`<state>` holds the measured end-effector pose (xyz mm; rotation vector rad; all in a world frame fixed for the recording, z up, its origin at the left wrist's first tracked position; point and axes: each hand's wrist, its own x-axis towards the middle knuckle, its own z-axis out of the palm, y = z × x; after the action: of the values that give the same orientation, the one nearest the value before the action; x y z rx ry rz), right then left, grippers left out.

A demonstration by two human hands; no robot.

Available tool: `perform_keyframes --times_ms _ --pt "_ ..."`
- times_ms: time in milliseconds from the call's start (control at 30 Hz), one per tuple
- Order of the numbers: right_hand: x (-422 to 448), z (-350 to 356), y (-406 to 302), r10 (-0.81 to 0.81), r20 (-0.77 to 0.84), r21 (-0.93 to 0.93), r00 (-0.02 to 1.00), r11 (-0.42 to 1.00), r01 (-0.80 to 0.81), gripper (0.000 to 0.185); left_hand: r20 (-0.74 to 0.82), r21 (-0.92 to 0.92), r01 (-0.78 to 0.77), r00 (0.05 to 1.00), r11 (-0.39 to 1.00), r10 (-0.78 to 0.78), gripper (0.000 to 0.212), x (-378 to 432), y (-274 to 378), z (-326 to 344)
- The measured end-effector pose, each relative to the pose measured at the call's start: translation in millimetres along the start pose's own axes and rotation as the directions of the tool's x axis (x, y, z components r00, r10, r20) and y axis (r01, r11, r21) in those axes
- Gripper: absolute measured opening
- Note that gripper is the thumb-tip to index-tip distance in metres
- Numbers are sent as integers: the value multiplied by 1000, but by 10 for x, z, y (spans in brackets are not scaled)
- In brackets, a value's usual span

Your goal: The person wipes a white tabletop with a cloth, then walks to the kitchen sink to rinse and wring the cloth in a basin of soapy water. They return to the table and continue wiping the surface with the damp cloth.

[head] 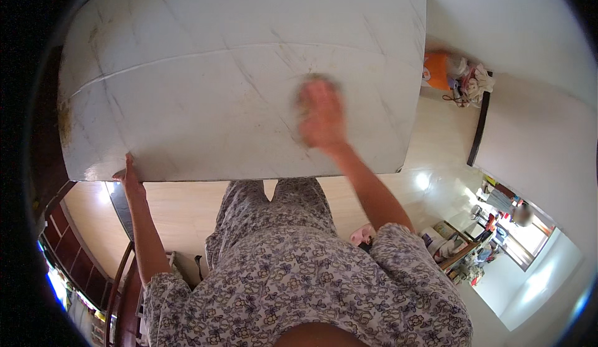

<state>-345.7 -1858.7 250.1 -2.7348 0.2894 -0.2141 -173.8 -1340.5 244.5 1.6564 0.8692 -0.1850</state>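
Before me spreads a white, grey-veined marble-look tabletop (210, 132), with a curved seam or crease across it and brown stains at its left end. My right hand (322, 111) is on its right half, blurred by motion. Under the fingers shows a dark, blurred pad (302, 101); its exact kind is unclear. My left hand (129, 172) grips the near edge close to the left corner, the thumb lying on top and the other fingers mostly hidden at the rim.
An orange bag (435, 71) and bundled cloths (474, 83) lie beyond the right edge. A dark-edged white partition (479, 129) stands at right. Behind me are a cluttered wooden shelf (460, 256), a person (504, 200) near a window, and a wooden railing (119, 272) at lower left.
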Motion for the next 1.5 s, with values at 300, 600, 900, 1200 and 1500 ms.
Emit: perform_keyframes --times_ms 300,600,900,1200,1500 --pt "420 -485 1596 518 -400 -46 756 813 -581 60 77 -11 -23 997 1000 24 122 566 -287 -336" --pt "487 -660 1013 307 -118 74 944 951 -300 47 69 -7 -15 997 1000 15 92 146 -50 -164" --pt "583 -394 1366 409 -365 -20 836 895 -446 48 81 -7 -32 996 999 32 94 573 -246 -476" --pt "994 -150 321 -146 -204 62 968 985 161 50 189 -58 -28 981 998 38 99 737 -370 -683" --pt "1144 -213 639 366 -282 -103 887 908 -407 68 -57 113 -129 989 985 137 108 225 -107 -243"
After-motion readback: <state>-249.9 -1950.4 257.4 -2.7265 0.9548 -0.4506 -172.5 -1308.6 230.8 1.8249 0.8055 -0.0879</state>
